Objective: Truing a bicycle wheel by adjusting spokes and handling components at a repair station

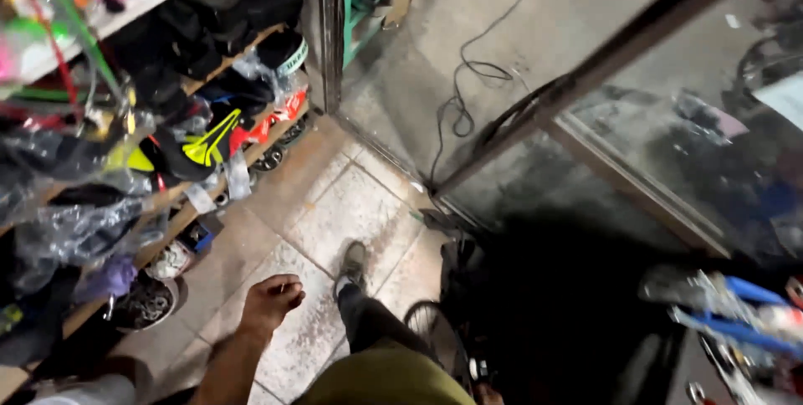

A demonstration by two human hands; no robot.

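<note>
While curled, left hand (272, 300) points up-frame.

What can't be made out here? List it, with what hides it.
- Right hand: head view, cut off by the bottom edge; its grip cannot be told.
- Goods on the shelves: blurred behind crinkled plastic wrap.
- Glass case: contents lost in reflections and dark.
- Blue-handled tools: motion-blurred.
</note>
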